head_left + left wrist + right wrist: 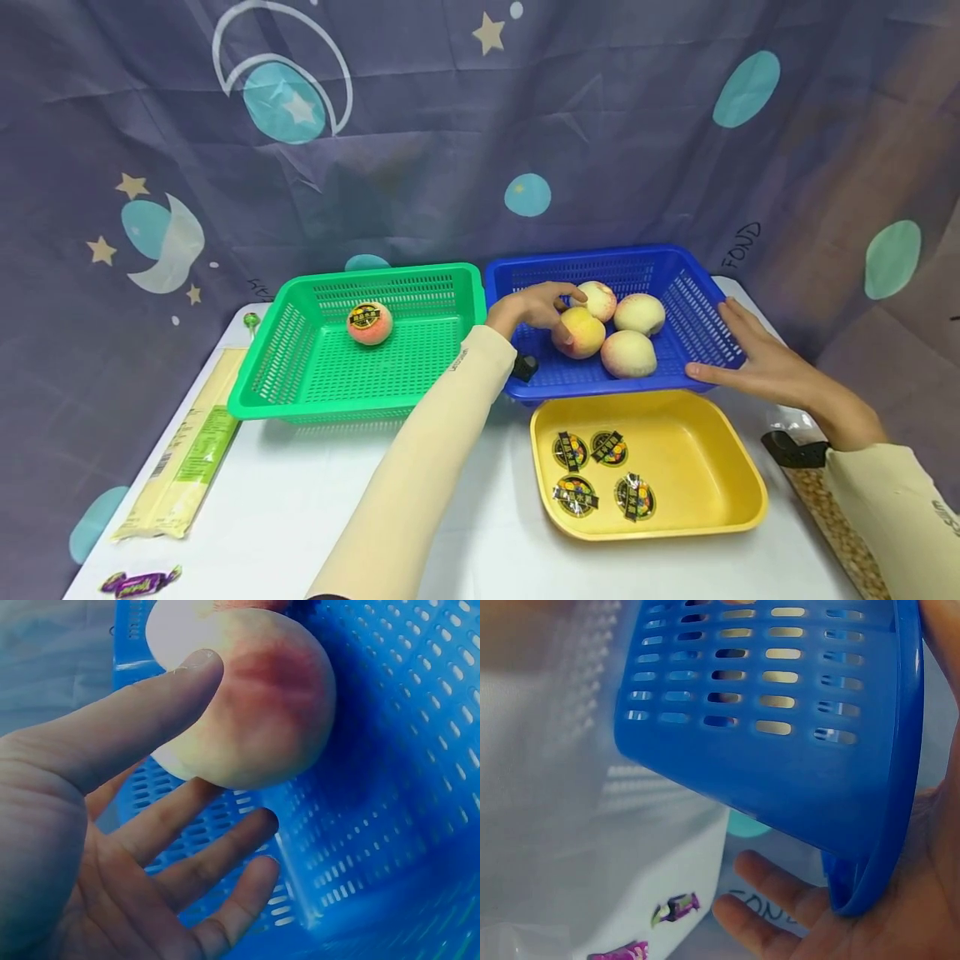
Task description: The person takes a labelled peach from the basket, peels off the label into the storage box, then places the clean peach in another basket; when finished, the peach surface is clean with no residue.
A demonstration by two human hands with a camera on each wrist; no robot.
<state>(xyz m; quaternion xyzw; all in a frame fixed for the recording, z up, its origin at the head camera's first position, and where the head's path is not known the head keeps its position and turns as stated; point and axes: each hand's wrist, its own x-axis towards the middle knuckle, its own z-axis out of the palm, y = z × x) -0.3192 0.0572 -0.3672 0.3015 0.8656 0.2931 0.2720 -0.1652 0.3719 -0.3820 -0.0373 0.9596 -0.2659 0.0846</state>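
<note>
My left hand [536, 307] reaches into the blue basket [555, 388]. Its thumb lies against a yellow-pink peach [583, 335], and the other fingers spread loosely around it; in the left wrist view several fingers extend below the fruit. More pale peaches [628, 353] sit beside it in the same basket. At the basket's front right corner my right hand [780, 371] holds the rim, thumb at the front and fingers along the outside. In the green basket [300, 412] is one peach [370, 323] with a black, gold-edged sticker on it.
A yellow basin [697, 467] with several round fruit stickers [571, 451] stands before the blue basket. Left lie a long noodle-like packet [187, 450], a lollipop [251, 322] and a purple wrapped candy [141, 583]. A bag of beans [832, 521] lies under the right forearm.
</note>
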